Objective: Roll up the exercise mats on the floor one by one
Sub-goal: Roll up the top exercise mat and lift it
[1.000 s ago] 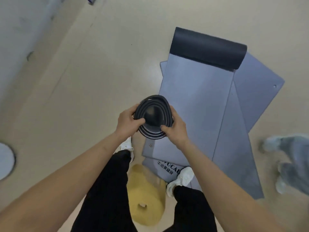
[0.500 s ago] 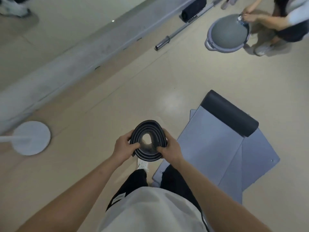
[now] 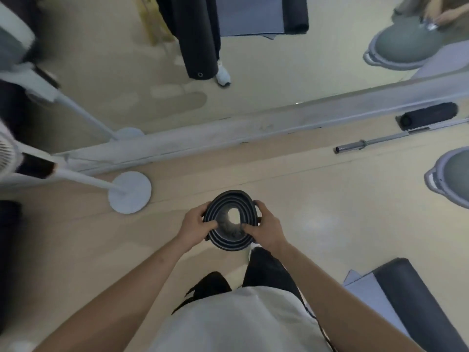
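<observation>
**One mat rolled, another waiting on the floor**

A person stands in an exercise room holding a rolled dark mat (image 3: 229, 199) end-up at about waist height, well clear of the floor. The left hand (image 3: 195, 224) and right hand (image 3: 266, 231) grip opposite sides of the roll. The fingers curl round the outer layer and the thumbs hook over the coiled end toward the hollow middle. The coil looks loose and squashed out of round, which suggests soft, springy foam. It seems light enough to carry but likely to unwind if the squeeze eases. The safest hold appears to be around the outside wrap, pinning down the free edge. At lower right a grey mat (image 3: 365, 292) lies flat with a dark roll (image 3: 416, 301) across one end, probably the next job. A fan stand (image 3: 129, 193), a barbell (image 3: 363, 143) and a balance dome (image 3: 454, 176) sit near the mirror (image 3: 279, 72).
</observation>
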A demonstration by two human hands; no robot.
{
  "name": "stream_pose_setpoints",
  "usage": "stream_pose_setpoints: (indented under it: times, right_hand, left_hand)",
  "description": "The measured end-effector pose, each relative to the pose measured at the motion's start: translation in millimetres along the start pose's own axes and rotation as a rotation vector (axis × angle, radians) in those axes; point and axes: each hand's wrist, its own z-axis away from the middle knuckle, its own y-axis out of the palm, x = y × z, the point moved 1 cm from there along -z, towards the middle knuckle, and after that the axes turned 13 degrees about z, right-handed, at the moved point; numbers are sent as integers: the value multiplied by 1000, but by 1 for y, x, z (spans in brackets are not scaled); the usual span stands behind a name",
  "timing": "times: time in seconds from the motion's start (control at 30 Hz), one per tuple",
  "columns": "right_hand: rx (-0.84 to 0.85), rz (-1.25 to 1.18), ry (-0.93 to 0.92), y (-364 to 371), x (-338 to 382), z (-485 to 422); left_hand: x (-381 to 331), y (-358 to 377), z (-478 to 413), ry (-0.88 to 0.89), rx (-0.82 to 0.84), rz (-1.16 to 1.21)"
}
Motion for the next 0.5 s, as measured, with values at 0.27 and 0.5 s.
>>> stream_pose_setpoints:
  times: [0.27,0.5]
  right_hand:
    - [218,135,-83,-12,104,-102]
    - [257,171,-34,40,199,-181]
  left_hand:
    - [-39,-66,-56,-74,-156,103]
    - [-39,-167,-115,-63,-262,126]
